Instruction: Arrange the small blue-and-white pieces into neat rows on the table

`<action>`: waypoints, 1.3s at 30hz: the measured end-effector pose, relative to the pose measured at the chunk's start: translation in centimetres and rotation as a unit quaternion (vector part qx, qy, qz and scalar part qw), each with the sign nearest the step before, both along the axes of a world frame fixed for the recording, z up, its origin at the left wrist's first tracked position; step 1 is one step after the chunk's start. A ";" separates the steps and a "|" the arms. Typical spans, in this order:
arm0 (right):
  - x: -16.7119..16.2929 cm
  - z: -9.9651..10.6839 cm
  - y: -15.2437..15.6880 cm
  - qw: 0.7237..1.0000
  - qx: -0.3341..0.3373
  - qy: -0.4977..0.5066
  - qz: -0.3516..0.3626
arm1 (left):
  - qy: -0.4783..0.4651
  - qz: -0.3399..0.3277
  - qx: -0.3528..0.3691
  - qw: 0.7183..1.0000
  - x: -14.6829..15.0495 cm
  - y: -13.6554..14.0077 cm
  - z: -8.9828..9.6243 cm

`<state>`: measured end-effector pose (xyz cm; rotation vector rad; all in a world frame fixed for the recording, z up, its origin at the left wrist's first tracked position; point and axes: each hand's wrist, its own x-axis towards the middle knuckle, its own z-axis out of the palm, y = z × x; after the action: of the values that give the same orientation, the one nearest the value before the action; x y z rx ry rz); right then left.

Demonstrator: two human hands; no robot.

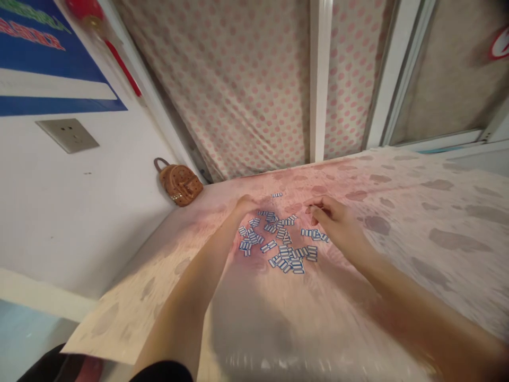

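Observation:
Scattered over the middle of the table lies a loose spread of small white rectangular pieces with blue edges [292,260], many overlapping. A short row of the same pieces [277,195] sits apart at the far side. My left hand [247,204] is at the upper left edge of the spread, low over the cloth; its fingers are mostly hidden and blurred. To the right of the spread, my right hand [328,209] has its fingers curled in toward the thumb. Whatever may be between those fingertips is too small to make out. A few pieces [314,234] lie just below that hand.
A patterned pinkish tablecloth [397,212] covers the table. A small brown backpack-shaped bag [181,184] stands against the wall at the back left. Behind the table hangs a dotted curtain [254,85] beside white frames [319,79]. A wall socket [67,135] is at left.

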<state>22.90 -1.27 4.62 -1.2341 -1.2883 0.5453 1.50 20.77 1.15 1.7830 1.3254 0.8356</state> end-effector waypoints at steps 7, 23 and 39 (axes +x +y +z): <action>0.9 -1.1 1.5 1.000 -0.011 -0.001 -0.024 | 0.153 0.040 -0.031 0.987 -0.1 -2.1 -0.2; 0.1 -2.3 1.7 0.995 -0.001 -0.064 0.077 | -0.048 -0.139 0.066 0.987 1.6 -13.3 3.7; -1.4 -2.9 1.6 0.992 -0.025 -0.026 0.121 | -0.151 -0.158 0.034 0.975 3.0 -16.2 0.7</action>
<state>21.52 0.28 1.76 -1.1451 -1.4879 0.7264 4.47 4.57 1.85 1.7743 0.8015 0.9361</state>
